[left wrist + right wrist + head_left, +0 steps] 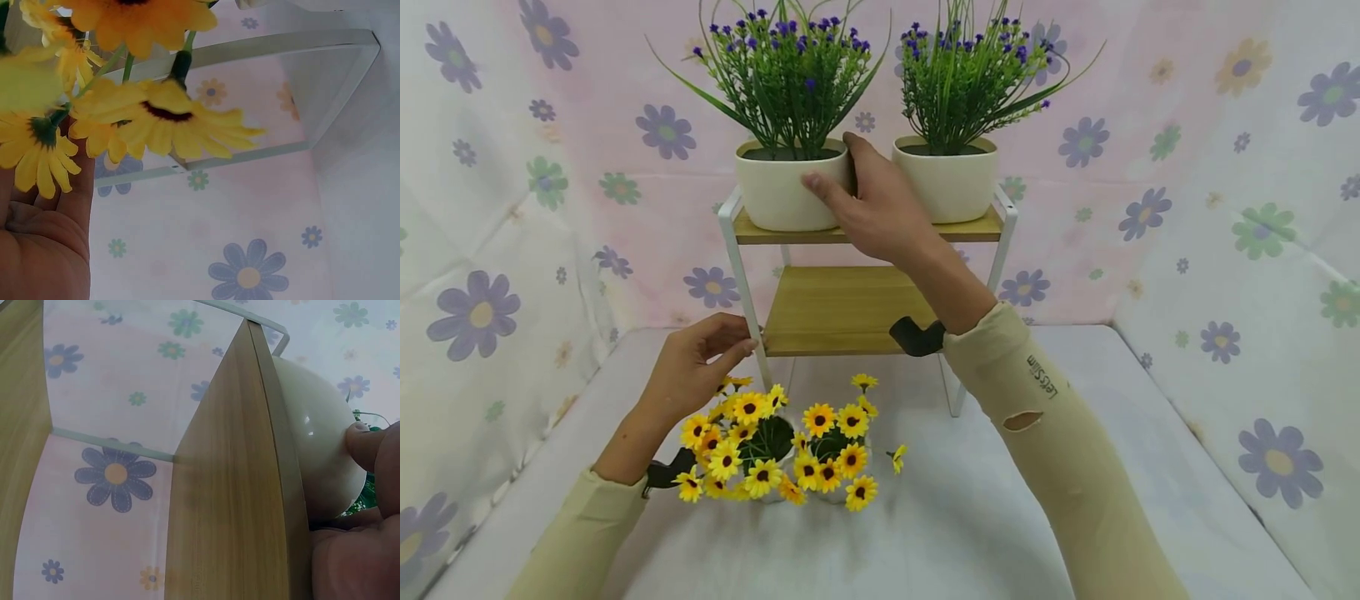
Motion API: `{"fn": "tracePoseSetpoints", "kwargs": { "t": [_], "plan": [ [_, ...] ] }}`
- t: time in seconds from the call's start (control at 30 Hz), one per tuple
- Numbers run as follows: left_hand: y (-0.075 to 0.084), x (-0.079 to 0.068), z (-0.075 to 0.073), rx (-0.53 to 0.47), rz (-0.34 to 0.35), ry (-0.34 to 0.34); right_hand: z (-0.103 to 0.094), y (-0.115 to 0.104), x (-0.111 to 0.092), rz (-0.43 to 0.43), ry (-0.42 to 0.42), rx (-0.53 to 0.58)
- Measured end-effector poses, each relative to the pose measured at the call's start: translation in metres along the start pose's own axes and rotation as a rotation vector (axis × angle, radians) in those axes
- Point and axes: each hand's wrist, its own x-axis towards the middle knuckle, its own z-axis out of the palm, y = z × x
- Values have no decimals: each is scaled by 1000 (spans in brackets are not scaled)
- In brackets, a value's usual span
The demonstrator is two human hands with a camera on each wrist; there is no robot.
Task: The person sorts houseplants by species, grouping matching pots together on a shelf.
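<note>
A two-tier rack point(842, 312) with wooden boards and a white metal frame stands in the middle. On its top board sit two white oval planters of purple flowers, a left planter point(786, 192) and a right planter point(958, 183). My right hand point(883, 204) grips the right end of the left planter, thumb across the front and fingers at the end and behind. Low on the rack's left side, my left hand point(688, 367) holds the front leg beside the lower board, thumb in front; its fingertips are partly hidden. Yellow flowers point(169, 119) partly cover that hand in the left wrist view.
Two pots of yellow sunflower-like blooms, left point(748, 433) and right point(835, 450), stand on the white tabletop point(962, 517) before the rack, close to the left forearm. Flower-printed cloth point(1075, 225) surrounds the table at the back and sides.
</note>
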Motion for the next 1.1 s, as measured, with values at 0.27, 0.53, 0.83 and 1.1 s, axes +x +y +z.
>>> {"fn": "tracePoseSetpoints", "kwargs": {
  "t": [0.27, 0.53, 0.83, 1.1],
  "plan": [
    [0, 0, -1, 3, 4, 4, 4, -3, 3, -1, 1, -33],
    [-1, -1, -1, -8, 3, 8, 6, -2, 4, -49, 19, -30],
    [0, -1, -1, 2, -3, 11, 5, -2, -1, -42, 37, -53],
    [-1, -1, 0, -2, 7, 7, 3, 0, -11, 9, 29, -65]
  ]
}}
